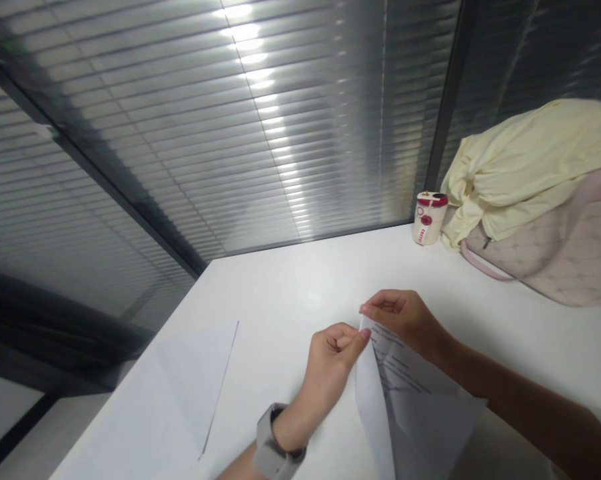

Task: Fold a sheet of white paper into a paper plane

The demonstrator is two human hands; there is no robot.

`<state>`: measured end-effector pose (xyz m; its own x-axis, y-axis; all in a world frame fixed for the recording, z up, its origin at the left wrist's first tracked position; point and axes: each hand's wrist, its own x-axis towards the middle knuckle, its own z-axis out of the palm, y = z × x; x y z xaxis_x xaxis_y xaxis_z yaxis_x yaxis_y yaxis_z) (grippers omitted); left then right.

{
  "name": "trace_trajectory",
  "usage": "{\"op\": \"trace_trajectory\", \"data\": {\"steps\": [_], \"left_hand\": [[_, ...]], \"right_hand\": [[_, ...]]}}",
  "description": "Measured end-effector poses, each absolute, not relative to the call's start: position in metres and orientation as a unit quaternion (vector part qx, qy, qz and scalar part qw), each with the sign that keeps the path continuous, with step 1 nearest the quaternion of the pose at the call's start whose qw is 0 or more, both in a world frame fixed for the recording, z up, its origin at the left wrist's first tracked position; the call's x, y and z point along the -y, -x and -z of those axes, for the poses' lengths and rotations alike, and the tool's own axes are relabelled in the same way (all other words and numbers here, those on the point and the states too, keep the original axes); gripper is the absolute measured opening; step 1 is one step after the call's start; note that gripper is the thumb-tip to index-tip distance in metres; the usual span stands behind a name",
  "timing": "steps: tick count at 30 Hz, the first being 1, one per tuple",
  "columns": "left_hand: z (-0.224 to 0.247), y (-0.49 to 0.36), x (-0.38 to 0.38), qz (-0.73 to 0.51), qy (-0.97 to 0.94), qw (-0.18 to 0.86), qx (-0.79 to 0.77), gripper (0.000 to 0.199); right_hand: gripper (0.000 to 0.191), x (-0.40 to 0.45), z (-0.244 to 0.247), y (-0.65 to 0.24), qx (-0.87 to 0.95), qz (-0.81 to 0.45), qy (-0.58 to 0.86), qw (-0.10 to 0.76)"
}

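Hands: left hand [330, 365] and right hand [403, 325] close together, both pinching the top tip of the sheet
Sheet: folded printed sheet [415, 400], at 6 o'clock from both hands, long axis 12 to 6, right hand nearer

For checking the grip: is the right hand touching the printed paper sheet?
Touching. The head view shows the right hand pinching the top corner of the printed paper sheet.

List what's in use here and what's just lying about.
In use: left hand, right hand, both pinching a printed paper sheet.

Lying about: second paper sheet, red-topped cup, pale yellow cloth, quilted pink bag.
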<state>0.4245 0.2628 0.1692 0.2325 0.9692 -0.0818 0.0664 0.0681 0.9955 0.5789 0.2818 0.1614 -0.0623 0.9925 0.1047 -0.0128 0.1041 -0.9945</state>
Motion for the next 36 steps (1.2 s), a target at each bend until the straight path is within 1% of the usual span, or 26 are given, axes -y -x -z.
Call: {"op": "trace_trajectory", "data": {"steps": [12, 19, 29, 36], "left_hand": [[-0.161, -0.421, -0.267, -0.391, -0.566, 0.543, -0.482, 0.039], [-0.16, -0.42, -0.267, -0.406, -0.543, 0.561, -0.475, 0.038], [-0.161, -0.42, -0.267, -0.378, -0.524, 0.581, -0.495, 0.043], [-0.159, -0.424, -0.266, -0.4, -0.509, 0.567, -0.509, 0.049]], "right_hand": [[0.02, -0.285, -0.159, -0.575, 0.506, -0.497, 0.477, 0.519], [0.021, -0.287, -0.16, -0.578, 0.532, -0.534, 0.459, 0.47], [0.022, -0.287, -0.159, -0.576, 0.518, -0.478, 0.496, 0.507], [0.023, -0.289, -0.156, -0.573, 0.512, -0.461, 0.506, 0.518]]}}
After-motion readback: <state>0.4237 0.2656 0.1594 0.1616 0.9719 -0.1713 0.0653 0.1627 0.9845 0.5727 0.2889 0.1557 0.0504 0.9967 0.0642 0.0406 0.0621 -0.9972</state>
